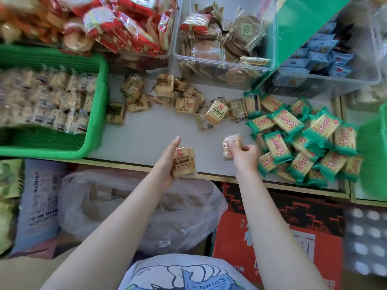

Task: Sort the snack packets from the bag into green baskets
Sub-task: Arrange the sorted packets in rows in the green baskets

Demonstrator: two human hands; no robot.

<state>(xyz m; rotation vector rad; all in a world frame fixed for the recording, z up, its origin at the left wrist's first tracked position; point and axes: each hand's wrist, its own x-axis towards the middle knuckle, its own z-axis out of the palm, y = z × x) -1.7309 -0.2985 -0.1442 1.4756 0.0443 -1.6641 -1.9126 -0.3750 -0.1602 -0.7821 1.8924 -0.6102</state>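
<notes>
Left hand [167,162] grasps tan packet [184,162]; right hand [244,152] grips another packet [230,146]; green basket [92,130] left.

Setting: small snack shop or grocery stall, stock display area; white shelf counter [150,135] with pale wooden edging, strewn with loose individually wrapped goods; tan biscuit packets [184,101] in quantity at centre; green-wrapped cracker packets [301,143] heaped at right; green basket [92,114] at left, filled with matching tan packets; second green basket [372,151] at right edge; clear plastic bins [226,59] behind, holding bulk wrapped biscuits; red-wrapped rice crackers [117,26] piled at upper left; blue-white packets [322,55] in a bin at upper right; red printed carton [272,237] and translucent plastic bag [129,210] of further stock stored below counter.
</notes>
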